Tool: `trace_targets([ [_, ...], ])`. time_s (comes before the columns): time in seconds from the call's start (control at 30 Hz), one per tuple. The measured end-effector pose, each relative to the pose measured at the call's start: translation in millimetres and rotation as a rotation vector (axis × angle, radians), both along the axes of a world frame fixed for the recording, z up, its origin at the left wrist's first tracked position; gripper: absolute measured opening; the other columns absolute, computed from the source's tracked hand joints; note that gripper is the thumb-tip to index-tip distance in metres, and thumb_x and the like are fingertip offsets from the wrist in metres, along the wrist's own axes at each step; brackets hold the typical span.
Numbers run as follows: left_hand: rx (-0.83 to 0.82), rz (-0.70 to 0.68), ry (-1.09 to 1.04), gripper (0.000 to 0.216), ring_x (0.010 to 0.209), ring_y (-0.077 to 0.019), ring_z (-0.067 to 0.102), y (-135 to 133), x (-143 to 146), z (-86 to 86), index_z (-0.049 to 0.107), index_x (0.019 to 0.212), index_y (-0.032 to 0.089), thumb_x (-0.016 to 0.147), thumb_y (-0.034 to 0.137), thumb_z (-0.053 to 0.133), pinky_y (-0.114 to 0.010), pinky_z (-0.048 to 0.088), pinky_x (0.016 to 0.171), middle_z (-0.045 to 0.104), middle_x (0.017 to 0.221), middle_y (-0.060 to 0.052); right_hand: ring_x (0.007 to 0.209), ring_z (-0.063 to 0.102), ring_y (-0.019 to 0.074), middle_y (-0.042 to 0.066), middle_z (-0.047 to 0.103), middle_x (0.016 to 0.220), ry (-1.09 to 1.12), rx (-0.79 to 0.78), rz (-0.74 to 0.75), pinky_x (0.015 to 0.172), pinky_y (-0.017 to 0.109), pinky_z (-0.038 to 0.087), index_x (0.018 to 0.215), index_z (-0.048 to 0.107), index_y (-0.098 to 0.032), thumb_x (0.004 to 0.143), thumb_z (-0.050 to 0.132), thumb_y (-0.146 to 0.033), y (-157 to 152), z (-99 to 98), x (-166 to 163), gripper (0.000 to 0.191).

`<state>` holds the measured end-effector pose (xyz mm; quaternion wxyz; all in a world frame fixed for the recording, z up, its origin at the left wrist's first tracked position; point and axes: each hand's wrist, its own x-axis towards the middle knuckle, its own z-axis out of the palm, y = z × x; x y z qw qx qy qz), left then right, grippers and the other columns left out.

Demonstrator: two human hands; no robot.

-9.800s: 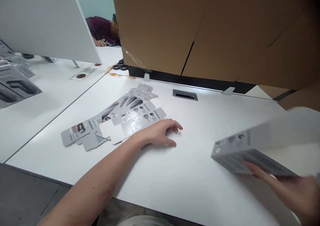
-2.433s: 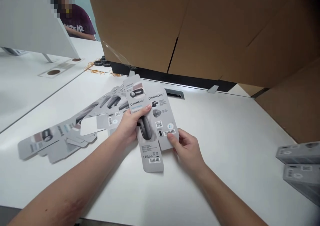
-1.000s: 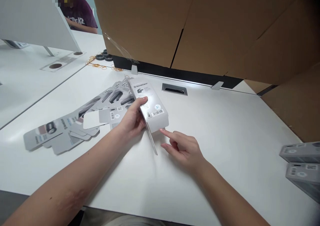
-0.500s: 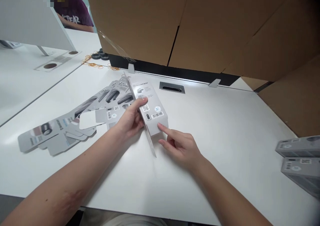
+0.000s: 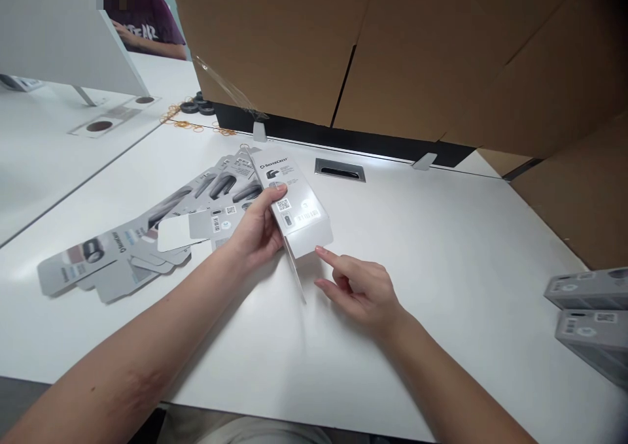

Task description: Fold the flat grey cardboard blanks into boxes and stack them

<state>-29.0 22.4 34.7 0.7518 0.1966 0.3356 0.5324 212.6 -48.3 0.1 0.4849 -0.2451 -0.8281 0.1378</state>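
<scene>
A grey-white cardboard box (image 5: 299, 195) with a barcode and QR code is held tilted above the table, its near-end flaps sticking out. My left hand (image 5: 262, 225) grips its left side, thumb on the printed face and fingers underneath. By the near flap is my right hand (image 5: 358, 287), index finger stretched to the flap's edge and thumb apart; whether the fingertip touches cannot be made out. Flat printed cartons (image 5: 127, 248) lie fanned out on the table to the left, partly behind my left hand and forearm.
Two formed boxes (image 5: 591, 329) stand at the right edge. A tall brown cardboard partition (image 5: 392, 58) on clamps closes the back. Black rings (image 5: 196, 106) and rubber bands (image 5: 184, 125) lie at the back left. Another person (image 5: 150, 22) sits beyond a white divider (image 5: 63, 32).
The box has turned so that its printed face shows more fully and catches the light. My right index finger has shifted slightly along with the flap. The other person's arm has moved.
</scene>
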Motion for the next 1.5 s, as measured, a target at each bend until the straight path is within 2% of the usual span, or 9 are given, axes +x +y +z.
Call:
trace_targets([
  [0.27,-0.024,0.010,0.011,0.042,0.106,-0.0311,0.087,1.6,2.0,-0.6,0.084,0.130,0.018,0.097,0.040,0.096,-0.039,0.072,0.088,0.090,0.116,-0.010,0.063,0.048,0.0136,-0.008,0.052,0.079,-0.044,-0.144,0.008,0.061,0.027,0.046,0.174,0.074,-0.035,0.126,0.071,-0.020,0.6,-4.0,2.9,0.050],
  [0.43,-0.043,-0.047,-0.012,0.040,0.109,-0.0329,0.089,-1.6,1.6,3.4,0.083,0.129,0.018,0.098,0.042,0.092,-0.041,0.074,0.091,0.091,0.120,-0.013,0.063,0.047,0.0133,-0.008,0.055,0.080,-0.093,-0.163,-0.002,0.061,0.027,0.046,0.170,0.076,-0.027,0.126,0.070,-0.021,-0.1,-3.6,1.7,0.044],
  [0.53,-0.030,-0.109,-0.001,0.048,0.113,-0.0369,0.090,-4.6,1.5,5.0,0.081,0.134,0.017,0.097,0.045,0.095,-0.048,0.076,0.099,0.091,0.125,-0.017,0.061,0.045,0.0126,-0.008,0.054,0.076,-0.123,-0.199,-0.050,0.059,0.027,0.043,0.133,0.087,-0.020,0.123,0.074,-0.022,-0.5,-2.0,2.1,0.017],
  [0.6,-0.024,-0.140,0.002,0.053,0.113,-0.0381,0.090,-6.0,1.7,5.4,0.080,0.136,0.018,0.096,0.046,0.099,-0.051,0.076,0.101,0.091,0.126,-0.018,0.060,0.044,0.0122,-0.008,0.052,0.073,-0.131,-0.217,-0.071,0.057,0.028,0.040,0.109,0.084,-0.020,0.121,0.075,-0.022,-0.4,-0.7,2.7,0.015],
  [0.63,-0.019,-0.151,-0.001,0.055,0.111,-0.0385,0.090,-6.3,1.6,5.6,0.079,0.137,0.018,0.095,0.047,0.100,-0.052,0.076,0.099,0.091,0.125,-0.018,0.059,0.044,0.0121,-0.008,0.052,0.072,-0.132,-0.212,-0.074,0.057,0.028,0.039,0.107,0.083,-0.020,0.120,0.075,-0.022,-0.4,-0.2,2.9,0.016],
  [0.83,0.005,-0.129,-0.029,0.052,0.109,-0.0367,0.089,-4.1,-1.1,6.6,0.080,0.132,0.019,0.093,0.048,0.099,-0.049,0.074,0.099,0.091,0.122,-0.016,0.055,0.043,0.0113,-0.010,0.055,0.072,-0.023,-0.059,-0.039,0.055,0.026,0.041,0.139,0.083,-0.025,0.121,0.077,-0.019,-0.2,1.4,2.3,0.020],
  [1.03,-0.001,-0.122,-0.015,0.050,0.112,-0.0374,0.089,-3.2,-0.8,5.6,0.080,0.133,0.020,0.095,0.049,0.096,-0.050,0.075,0.100,0.091,0.123,-0.016,0.054,0.043,0.0128,-0.011,0.051,0.076,0.022,0.062,-0.008,0.052,0.026,0.043,0.179,0.066,-0.032,0.127,0.073,-0.026,0.9,4.2,2.0,0.052],
  [1.27,-0.029,-0.112,-0.042,0.050,0.110,-0.0384,0.090,-2.7,-0.8,3.8,0.080,0.132,0.020,0.094,0.047,0.099,-0.053,0.075,0.101,0.092,0.122,-0.016,0.057,0.042,0.0132,-0.010,0.046,0.074,-0.045,-0.043,-0.023,0.054,0.027,0.040,0.179,0.069,-0.034,0.126,0.072,-0.025,1.3,1.3,3.0,0.054],
  [1.5,-0.054,-0.140,-0.036,0.053,0.110,-0.0385,0.090,-3.1,0.8,-1.6,0.080,0.134,0.020,0.093,0.048,0.100,-0.053,0.075,0.102,0.091,0.124,-0.018,0.057,0.042,0.0130,-0.010,0.052,0.074,-0.048,-0.111,-0.018,0.057,0.026,0.045,0.181,0.069,-0.037,0.127,0.074,-0.026,0.7,-1.5,2.7,0.056],
])
